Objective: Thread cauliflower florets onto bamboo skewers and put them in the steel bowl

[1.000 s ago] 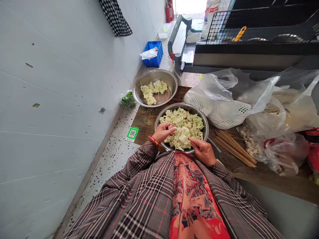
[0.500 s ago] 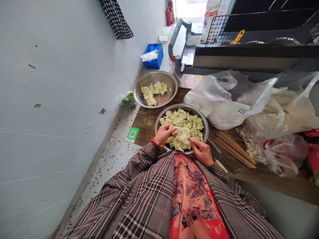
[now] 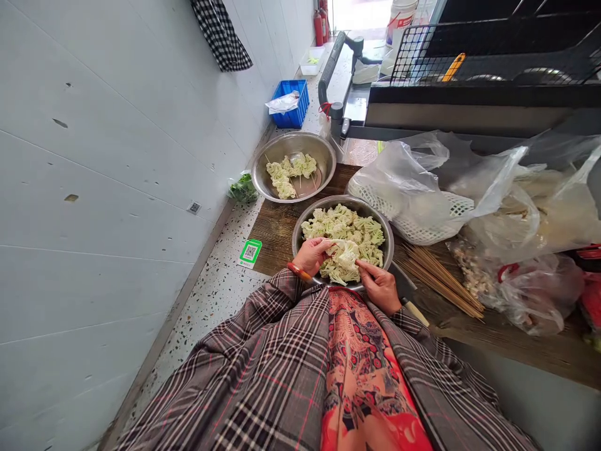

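Note:
A pale cauliflower floret (image 3: 348, 255) is held over a steel bowl (image 3: 389, 254) heaped with more cauliflower florets (image 3: 339, 221). My left hand (image 3: 312, 255) has its thumb and fingers closed on the floret's left side, at the stem. At the floret's right edge, my right hand (image 3: 379, 288) is closed in a pinch. What those right fingertips grip is too small to make out. Behind it, a second steel bowl (image 3: 327, 151) contains skewered cauliflower (image 3: 283, 181), with thin sticks poking out.
Bamboo skewers (image 3: 439, 280) lie right of the near bowl, beside a knife (image 3: 415, 312). Plastic bags (image 3: 408, 169) and a white mesh basket (image 3: 417, 225) crowd the right side. Leftward are a QR card (image 3: 250, 252), bagged greens (image 3: 243, 188), a blue crate (image 3: 295, 113) and the wall.
The floret has turned slightly between my hands, and my left fingers have shifted a little along its stem. My right hand stays at its edge. The bowls have not moved.

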### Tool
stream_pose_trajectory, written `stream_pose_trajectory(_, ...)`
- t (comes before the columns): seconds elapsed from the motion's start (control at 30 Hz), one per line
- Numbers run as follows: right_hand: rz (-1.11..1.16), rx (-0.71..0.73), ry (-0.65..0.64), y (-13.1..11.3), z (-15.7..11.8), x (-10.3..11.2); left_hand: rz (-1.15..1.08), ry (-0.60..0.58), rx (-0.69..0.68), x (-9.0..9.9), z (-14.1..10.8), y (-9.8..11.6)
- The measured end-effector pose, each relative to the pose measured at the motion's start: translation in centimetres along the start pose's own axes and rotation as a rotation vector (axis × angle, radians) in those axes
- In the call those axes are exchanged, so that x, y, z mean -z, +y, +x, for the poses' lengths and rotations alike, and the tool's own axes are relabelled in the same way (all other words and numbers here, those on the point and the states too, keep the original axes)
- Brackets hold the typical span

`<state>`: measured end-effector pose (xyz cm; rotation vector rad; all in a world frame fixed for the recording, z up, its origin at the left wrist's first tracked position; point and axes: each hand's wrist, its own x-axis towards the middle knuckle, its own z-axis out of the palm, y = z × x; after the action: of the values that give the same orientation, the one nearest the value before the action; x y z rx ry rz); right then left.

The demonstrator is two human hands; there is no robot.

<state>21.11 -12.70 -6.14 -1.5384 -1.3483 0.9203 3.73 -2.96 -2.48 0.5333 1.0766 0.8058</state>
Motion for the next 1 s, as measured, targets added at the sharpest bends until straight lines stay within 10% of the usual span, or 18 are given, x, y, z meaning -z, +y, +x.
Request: stream_pose_trajectory(1.0,-0.007,0.039,-0.036,-1.9,1.4,-0.3,0.091,-0.040,-0.099,-1.0,-0.6,0.9)
